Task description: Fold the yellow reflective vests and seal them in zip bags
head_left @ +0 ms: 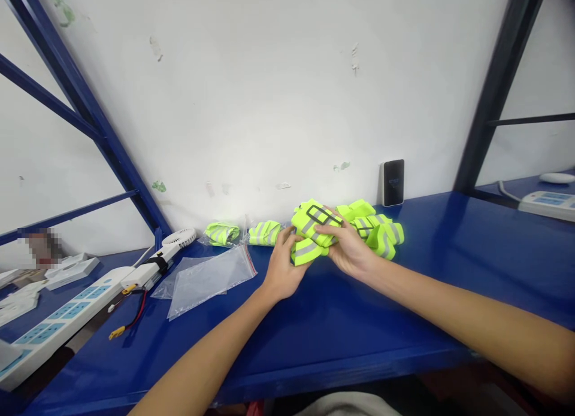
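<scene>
Both my hands hold one bundled neon-yellow reflective strap (pixel 309 227) with grey stripes and a black buckle frame, a little above the blue table. My left hand (pixel 285 266) grips its lower left part, where a loose end hangs down. On its right side, my right hand (pixel 353 245) is closed with the thumb across the front. Just behind my right hand lies a loose reflective strap (pixel 384 236) in folds. To the left, against the wall, sit a bagged strap (pixel 221 233) and a second bagged strap (pixel 264 232).
Clear zip bags (pixel 211 281) lie flat left of my hands. Farther left are a small white fan (pixel 179 236), a cable with yellow connectors (pixel 135 314) and a long power strip (pixel 67 320). A black-fronted device (pixel 393 182) leans by the wall. Blue frame posts (pixel 103 134) flank the table (pixel 449 272).
</scene>
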Action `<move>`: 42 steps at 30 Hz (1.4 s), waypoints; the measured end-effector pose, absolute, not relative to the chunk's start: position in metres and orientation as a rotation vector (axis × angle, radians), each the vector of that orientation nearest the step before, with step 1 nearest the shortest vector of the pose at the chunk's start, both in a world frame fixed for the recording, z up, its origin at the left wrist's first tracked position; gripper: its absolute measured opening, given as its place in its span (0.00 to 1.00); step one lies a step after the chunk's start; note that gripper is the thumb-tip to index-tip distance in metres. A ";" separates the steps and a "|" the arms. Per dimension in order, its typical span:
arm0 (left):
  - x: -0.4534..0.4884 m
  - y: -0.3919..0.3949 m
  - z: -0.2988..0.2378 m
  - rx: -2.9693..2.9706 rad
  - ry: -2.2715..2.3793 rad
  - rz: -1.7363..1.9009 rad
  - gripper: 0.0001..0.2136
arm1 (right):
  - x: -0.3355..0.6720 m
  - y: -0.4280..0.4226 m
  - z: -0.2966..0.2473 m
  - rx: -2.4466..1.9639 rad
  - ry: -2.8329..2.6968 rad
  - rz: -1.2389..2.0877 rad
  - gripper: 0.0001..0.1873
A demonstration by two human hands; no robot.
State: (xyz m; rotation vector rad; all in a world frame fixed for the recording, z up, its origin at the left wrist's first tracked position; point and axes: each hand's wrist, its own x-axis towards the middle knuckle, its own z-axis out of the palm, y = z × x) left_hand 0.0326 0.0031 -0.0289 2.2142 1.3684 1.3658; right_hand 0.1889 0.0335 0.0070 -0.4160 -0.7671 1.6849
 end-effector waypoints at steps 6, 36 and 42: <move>0.024 0.008 -0.033 2.134 1.363 1.261 0.16 | 0.191 0.033 0.008 -0.385 -0.781 1.708 0.35; 0.027 0.007 -0.025 2.075 1.360 1.489 0.14 | 0.208 0.046 0.013 -0.448 -0.947 1.699 0.27; 0.030 0.011 -0.033 1.926 1.338 1.292 0.11 | 0.202 0.046 0.004 -0.537 -0.932 1.628 0.37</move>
